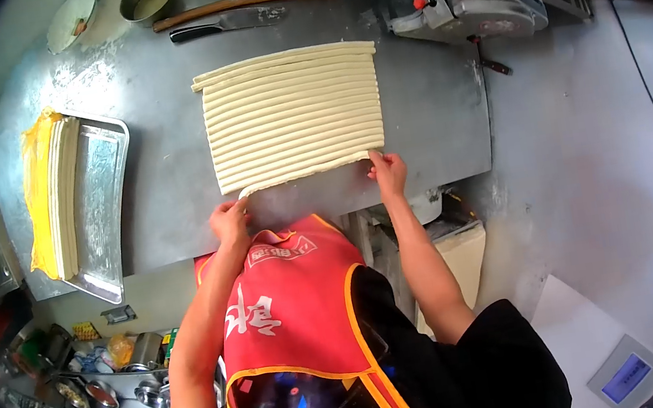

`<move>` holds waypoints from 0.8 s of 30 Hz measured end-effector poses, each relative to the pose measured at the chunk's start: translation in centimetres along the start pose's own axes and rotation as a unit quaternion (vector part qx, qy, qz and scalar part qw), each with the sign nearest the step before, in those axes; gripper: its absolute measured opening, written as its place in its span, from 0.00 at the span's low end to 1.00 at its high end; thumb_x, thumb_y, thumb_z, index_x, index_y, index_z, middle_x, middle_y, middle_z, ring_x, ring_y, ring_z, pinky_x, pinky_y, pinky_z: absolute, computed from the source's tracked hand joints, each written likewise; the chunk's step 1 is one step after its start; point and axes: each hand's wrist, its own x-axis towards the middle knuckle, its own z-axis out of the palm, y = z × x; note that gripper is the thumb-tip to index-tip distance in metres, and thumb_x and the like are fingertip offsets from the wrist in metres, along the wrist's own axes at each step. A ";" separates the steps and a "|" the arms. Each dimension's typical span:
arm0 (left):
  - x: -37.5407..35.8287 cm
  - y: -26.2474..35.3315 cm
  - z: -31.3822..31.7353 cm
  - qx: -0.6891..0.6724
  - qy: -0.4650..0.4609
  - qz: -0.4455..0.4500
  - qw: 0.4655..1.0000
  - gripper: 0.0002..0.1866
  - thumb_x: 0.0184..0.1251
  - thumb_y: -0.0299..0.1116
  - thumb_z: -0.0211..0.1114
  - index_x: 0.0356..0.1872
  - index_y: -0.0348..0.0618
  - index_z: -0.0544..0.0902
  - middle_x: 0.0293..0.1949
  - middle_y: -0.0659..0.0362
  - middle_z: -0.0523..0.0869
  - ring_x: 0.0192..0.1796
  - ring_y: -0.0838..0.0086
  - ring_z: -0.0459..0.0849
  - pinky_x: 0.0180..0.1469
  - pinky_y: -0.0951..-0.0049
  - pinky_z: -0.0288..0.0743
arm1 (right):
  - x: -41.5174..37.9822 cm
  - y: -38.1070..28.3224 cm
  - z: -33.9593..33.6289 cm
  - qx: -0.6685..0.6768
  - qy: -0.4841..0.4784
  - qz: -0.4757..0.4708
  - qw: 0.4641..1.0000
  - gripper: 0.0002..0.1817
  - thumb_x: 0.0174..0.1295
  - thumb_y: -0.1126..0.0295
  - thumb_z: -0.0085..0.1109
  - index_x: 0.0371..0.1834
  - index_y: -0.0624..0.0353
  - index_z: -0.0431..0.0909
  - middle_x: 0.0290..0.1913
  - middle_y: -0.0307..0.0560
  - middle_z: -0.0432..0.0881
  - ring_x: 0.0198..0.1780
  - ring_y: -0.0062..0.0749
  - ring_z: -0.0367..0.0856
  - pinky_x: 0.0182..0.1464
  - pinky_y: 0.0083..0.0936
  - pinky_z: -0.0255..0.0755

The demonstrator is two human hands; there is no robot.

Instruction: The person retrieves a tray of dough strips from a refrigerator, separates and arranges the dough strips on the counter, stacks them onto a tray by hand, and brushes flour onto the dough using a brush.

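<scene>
A long, thin dough strip (307,174) stretches between my two hands, sagging a little at its left end. My left hand (229,221) pinches its left end near the table's front edge. At the other end, my right hand (388,173) has its fingertips closed on the strip, close to the corner of a dough sheet (293,116). That sheet is made of several pale strips lying side by side across the steel table (172,185). The held strip runs along the sheet's near edge.
A metal tray (100,196) at left carries more dough strips (68,196) and a yellow cloth (43,191). Beyond the sheet lie a knife (232,22), a wooden rolling pin (246,1) and a metal bowl (147,0). A machine with red knobs (473,0) stands back right.
</scene>
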 end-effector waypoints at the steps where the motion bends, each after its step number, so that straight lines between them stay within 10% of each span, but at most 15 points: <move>1: 0.3 -0.4 0.2 -0.023 -0.045 0.042 0.998 0.09 0.60 0.25 0.71 0.39 0.31 0.84 0.33 0.55 0.86 0.32 0.73 0.84 0.32 0.73 0.80 | 0.3 0.2 0.0 0.055 0.001 -0.001 0.999 0.10 0.64 0.72 0.66 0.39 0.68 0.76 0.32 0.46 0.82 0.29 0.26 0.81 0.31 0.22 0.81; 7: -0.6 0.7 -2.4 0.314 -0.030 0.389 0.866 0.11 0.54 0.24 0.69 0.40 0.34 0.86 0.39 0.54 0.84 0.43 0.60 0.84 0.44 0.64 0.78 | 0.9 2.1 -2.1 0.156 -0.023 -0.094 0.983 0.06 0.62 0.76 0.64 0.38 0.64 0.77 0.38 0.48 0.83 0.30 0.31 0.83 0.32 0.27 0.81; 9: -0.8 1.7 -3.2 0.427 -0.066 0.572 0.697 0.16 0.54 0.25 0.66 0.46 0.37 0.85 0.44 0.51 0.81 0.52 0.54 0.79 0.54 0.60 0.74 | 0.5 1.7 -2.4 -0.232 -0.024 -0.350 0.907 0.12 0.59 0.74 0.64 0.46 0.62 0.81 0.45 0.49 0.84 0.42 0.36 0.84 0.44 0.35 0.80; 12: -0.8 1.4 -2.3 0.460 -0.080 0.642 0.608 0.18 0.57 0.27 0.63 0.51 0.39 0.82 0.46 0.51 0.80 0.55 0.55 0.77 0.59 0.60 0.72 | -1.3 0.1 -1.5 -0.412 -0.010 -0.497 0.763 0.15 0.56 0.71 0.63 0.48 0.57 0.83 0.45 0.47 0.84 0.53 0.47 0.78 0.57 0.45 0.72; 24: -3.8 -1.0 5.5 0.318 -0.036 0.561 0.763 0.15 0.49 0.21 0.64 0.41 0.42 0.80 0.39 0.51 0.78 0.47 0.51 0.77 0.50 0.56 0.73 | -4.3 -0.6 4.0 -0.329 -0.154 -0.451 0.815 0.11 0.53 0.73 0.62 0.41 0.54 0.83 0.42 0.44 0.83 0.51 0.46 0.76 0.56 0.43 0.69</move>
